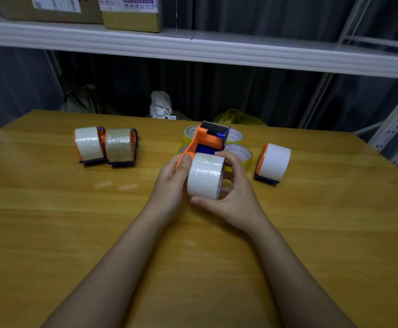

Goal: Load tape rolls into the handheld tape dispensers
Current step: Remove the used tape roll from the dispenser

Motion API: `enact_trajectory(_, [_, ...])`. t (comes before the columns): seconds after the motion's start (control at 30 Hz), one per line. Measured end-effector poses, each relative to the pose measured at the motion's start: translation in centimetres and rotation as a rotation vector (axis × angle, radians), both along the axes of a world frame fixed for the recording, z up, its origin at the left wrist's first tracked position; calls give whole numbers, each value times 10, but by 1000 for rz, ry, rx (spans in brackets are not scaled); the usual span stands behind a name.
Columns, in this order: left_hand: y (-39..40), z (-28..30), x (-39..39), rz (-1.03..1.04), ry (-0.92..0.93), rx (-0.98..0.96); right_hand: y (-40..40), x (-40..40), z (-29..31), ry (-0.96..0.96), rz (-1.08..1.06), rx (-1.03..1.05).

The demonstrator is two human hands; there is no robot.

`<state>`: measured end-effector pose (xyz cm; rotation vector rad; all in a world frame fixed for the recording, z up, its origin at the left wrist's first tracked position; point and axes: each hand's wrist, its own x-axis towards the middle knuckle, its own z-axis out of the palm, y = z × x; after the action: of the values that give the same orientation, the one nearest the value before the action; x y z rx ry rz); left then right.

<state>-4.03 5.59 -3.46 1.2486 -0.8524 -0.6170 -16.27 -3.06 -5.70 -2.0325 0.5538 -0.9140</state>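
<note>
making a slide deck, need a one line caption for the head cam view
Both hands, left hand and right hand, fit a white tape roll onto an orange dispenser, three loaded dispensers nearby.

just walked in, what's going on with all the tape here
A person is loading a white roll into an orange dispenser held above the table. The left hand grips the dispenser; the right hand grips the roll. Three loaded dispensers sit on the table, two at left and one at right. Spare yellow rolls lie behind.
</note>
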Motion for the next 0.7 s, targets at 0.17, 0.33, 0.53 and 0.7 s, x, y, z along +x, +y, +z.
enact_trajectory(0.17, [-2,2,-2,60,29,-3,0,2,0,-16,9,50])
enact_trajectory(0.33, [-2,4,-2,109,-9,-16,-1,2,1,-45,4,59])
enact_trajectory(0.53, [3,15,32,378,20,-88,-23,-19,7,-351,-188,196])
enact_trajectory(0.7, [-4,9,20,277,-6,-57,-18,-9,-2,-166,-101,102])
